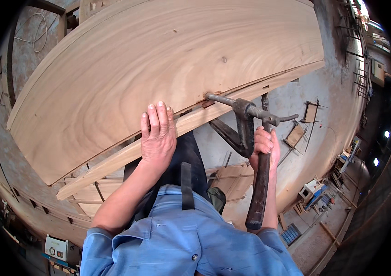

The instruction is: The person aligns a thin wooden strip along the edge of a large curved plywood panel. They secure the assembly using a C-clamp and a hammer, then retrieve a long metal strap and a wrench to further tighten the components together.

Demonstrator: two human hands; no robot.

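Observation:
A wide pale wooden panel (pixel 158 60) stretches in front of me, with a long wooden strip (pixel 122 158) along its near edge. Between the two runs a narrow gap, wider toward the left. My left hand (pixel 158 135) lies flat over this joint, fingers on the panel and palm by the strip. A dark metal screw clamp (pixel 243 119) sits right of it; its spindle reaches over the strip to the panel's edge. My right hand (pixel 264 145) is wrapped round the dark handle of a hammer (pixel 259 193), whose head overlaps the clamp screw's outer end.
Wooden frames (pixel 295 135) lie on the floor at the right. Boards (pixel 232 181) lie below the strip, near my legs. Machines and tools (pixel 312 191) stand at the lower right, and a white box-shaped machine (pixel 56 248) at the lower left. A pale cord (pixel 44 34) hangs at the upper left.

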